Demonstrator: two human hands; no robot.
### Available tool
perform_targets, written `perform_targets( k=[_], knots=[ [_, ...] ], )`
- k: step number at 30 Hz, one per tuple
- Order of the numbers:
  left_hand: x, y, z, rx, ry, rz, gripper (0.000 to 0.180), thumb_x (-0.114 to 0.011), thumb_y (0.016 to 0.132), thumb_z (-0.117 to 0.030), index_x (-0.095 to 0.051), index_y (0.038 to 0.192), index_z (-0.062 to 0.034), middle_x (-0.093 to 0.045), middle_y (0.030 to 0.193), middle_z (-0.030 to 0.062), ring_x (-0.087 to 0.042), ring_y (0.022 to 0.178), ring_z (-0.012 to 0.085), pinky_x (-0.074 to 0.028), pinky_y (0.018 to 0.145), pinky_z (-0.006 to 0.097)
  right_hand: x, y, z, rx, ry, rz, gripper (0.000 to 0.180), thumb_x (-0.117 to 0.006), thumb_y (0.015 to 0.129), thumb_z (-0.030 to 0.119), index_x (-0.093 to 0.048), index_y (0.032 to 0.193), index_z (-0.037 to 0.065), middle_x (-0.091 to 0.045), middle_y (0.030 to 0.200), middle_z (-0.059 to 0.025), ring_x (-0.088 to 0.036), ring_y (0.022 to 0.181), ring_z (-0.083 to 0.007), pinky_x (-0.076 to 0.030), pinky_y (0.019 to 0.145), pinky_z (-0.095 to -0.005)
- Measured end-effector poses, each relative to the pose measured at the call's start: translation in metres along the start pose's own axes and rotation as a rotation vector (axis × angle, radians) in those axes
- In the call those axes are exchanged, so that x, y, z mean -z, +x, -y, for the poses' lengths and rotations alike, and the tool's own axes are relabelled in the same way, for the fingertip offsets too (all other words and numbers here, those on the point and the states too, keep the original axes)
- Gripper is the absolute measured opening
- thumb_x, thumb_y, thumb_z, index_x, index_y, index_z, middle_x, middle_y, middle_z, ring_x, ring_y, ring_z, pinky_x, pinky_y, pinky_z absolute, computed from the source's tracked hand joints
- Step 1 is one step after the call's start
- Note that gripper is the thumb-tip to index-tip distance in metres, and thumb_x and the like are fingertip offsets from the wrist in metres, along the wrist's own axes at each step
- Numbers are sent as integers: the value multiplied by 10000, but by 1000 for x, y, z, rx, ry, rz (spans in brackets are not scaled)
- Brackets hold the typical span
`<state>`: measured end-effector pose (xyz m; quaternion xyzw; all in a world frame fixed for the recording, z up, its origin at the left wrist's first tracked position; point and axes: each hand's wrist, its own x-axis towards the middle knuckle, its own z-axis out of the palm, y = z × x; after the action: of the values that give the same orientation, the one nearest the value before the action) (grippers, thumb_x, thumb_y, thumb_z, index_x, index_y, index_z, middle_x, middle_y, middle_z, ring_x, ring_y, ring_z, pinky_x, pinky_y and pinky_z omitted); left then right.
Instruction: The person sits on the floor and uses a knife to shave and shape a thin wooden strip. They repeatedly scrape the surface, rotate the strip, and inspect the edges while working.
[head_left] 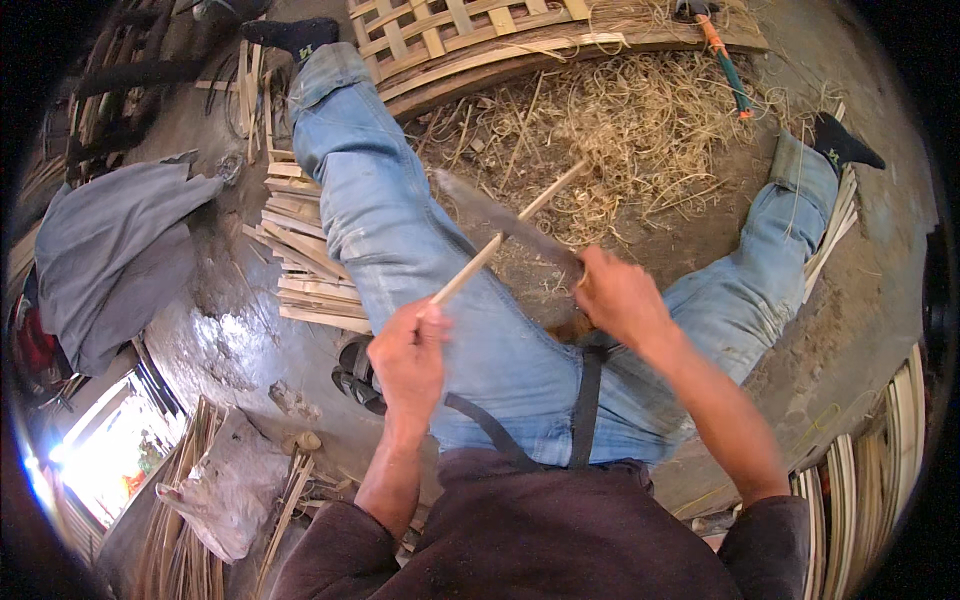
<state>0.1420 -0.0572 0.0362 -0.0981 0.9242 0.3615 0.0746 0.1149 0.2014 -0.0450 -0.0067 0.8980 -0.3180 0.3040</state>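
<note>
Closed around the near end of a thin bamboo strip [466, 276] is my left hand [412, 352], above my left thigh. The strip slants up and away to the right. My right hand [622, 298] grips the handle of a long knife [505, 217], most of the handle hidden in the fist. Its blade, smeared by motion, crosses the strip near the strip's middle. Beyond them, between my outstretched legs, lies a heap of thin curled shavings [640, 140].
A woven bamboo panel [450, 30] lies at the far side, with a hammer [722, 65] at its right. Split bamboo pieces [305, 250] are stacked beside my left leg. Grey cloth [120, 250] hangs at the left. Long strips [870, 490] stand at the lower right.
</note>
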Motion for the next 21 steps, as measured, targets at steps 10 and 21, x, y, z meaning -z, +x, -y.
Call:
perform_targets(
  k=[10, 21],
  knots=[
    [5, 34, -6, 182, 35, 13, 355, -538, 997, -295, -664, 830, -8, -555, 574, 16, -458, 495, 74, -348, 474, 276, -15, -1, 27, 61, 123, 132, 286, -636, 822, 163, -501, 996, -18, -655, 804, -233, -661, 779, -432, -543, 711, -511],
    [14, 48, 4, 276, -21, -147, 392, -508, 1006, -312, -677, 848, 5, -516, 583, 0, -447, 541, 61, -364, 525, 233, 7, 27, -1, -3, 254, -109, 276, -652, 801, 121, -477, 954, -27, -636, 796, -271, -647, 778, -456, -521, 689, -521]
  ],
)
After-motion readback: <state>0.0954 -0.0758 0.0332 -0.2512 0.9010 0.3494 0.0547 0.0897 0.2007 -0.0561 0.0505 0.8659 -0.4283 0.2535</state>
